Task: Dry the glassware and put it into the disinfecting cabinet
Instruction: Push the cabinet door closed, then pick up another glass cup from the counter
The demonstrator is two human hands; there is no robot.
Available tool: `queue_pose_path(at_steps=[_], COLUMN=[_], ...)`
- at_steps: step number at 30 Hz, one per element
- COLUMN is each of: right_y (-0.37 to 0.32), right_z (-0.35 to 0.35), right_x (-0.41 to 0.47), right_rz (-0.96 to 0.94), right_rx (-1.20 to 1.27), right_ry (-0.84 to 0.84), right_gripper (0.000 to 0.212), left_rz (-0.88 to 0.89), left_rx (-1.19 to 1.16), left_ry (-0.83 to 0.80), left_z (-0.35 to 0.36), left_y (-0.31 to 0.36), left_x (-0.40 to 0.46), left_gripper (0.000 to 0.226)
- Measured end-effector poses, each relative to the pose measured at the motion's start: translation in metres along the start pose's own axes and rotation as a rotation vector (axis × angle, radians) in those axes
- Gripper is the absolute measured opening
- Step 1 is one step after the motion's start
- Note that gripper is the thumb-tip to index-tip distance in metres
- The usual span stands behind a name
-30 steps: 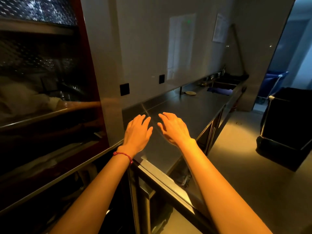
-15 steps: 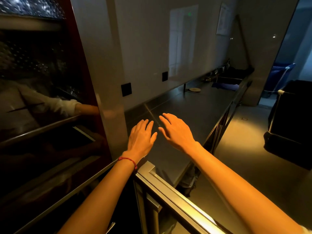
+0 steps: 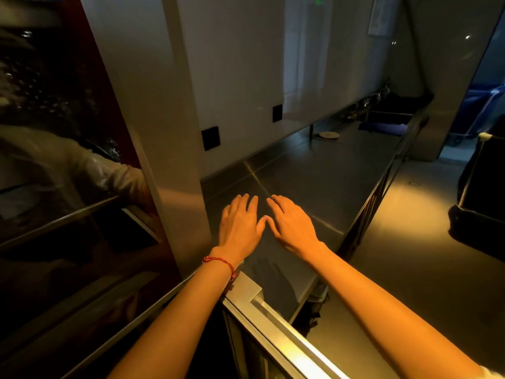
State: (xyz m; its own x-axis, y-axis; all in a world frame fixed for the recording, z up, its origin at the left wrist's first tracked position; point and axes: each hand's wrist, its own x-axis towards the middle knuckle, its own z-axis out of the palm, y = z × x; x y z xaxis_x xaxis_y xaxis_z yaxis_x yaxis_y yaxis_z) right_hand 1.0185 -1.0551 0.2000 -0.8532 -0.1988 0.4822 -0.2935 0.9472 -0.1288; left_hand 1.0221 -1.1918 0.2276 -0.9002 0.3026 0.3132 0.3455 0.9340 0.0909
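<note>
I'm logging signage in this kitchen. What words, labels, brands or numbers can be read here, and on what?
No text can be read in this picture.
Paper sheet high on the far wall: any print is too blurred and small to read.
Green light at the top of the wall: a glow only, no legible sign.
Dark glass cabinet door and steel counter: no label or brand shows.
</note>
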Motion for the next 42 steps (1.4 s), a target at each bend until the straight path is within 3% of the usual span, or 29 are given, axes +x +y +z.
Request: queue_pose_path(at_steps=[6,23,26,30,35,39,42], right_y=[0.008,0.009,0.006,0.0,-0.004,-0.006,-0.009], right_z=[0.021,0.105,0.121,0.138,0.15,0.154,0.156], right_x=[0.006,0.027,0.031,0.035,0.036,0.034,0.035], right_rz=[-0.004,0.124,0.148,0.176,0.215,0.204,0.198], right_rx=[0.005,0.25,0.304,0.306,0.352,0.368,0.386], right_ry=[-0.027,-0.108,-0.189,-0.276,-0.303,-0.34,-0.348], right_gripper=[0.04,0.056,0.058,0.07,0.06,0.064,0.066], left_rz=[-0.019,-0.082,-0.081,-0.018,0.03,0.025,0.056], left_rx=[0.035,0.007,-0.013,-0.07,-0.173,-0.204,-0.184], left_ry=[-0.05,-0.089,-0.113,-0.102,-0.142,-0.186,-0.209], left_z=[0.006,0.017,0.017,0.014,0.012,0.007,0.004], left_y=[0.004,-0.009,-0.007,-0.004,-0.003,-0.008,-0.008], left_x=[0.02,0.015,0.007,-0.011,-0.039,-0.049,-0.056], left_gripper=[0.059,0.057,0.057,0.056,0.079,0.065,0.074])
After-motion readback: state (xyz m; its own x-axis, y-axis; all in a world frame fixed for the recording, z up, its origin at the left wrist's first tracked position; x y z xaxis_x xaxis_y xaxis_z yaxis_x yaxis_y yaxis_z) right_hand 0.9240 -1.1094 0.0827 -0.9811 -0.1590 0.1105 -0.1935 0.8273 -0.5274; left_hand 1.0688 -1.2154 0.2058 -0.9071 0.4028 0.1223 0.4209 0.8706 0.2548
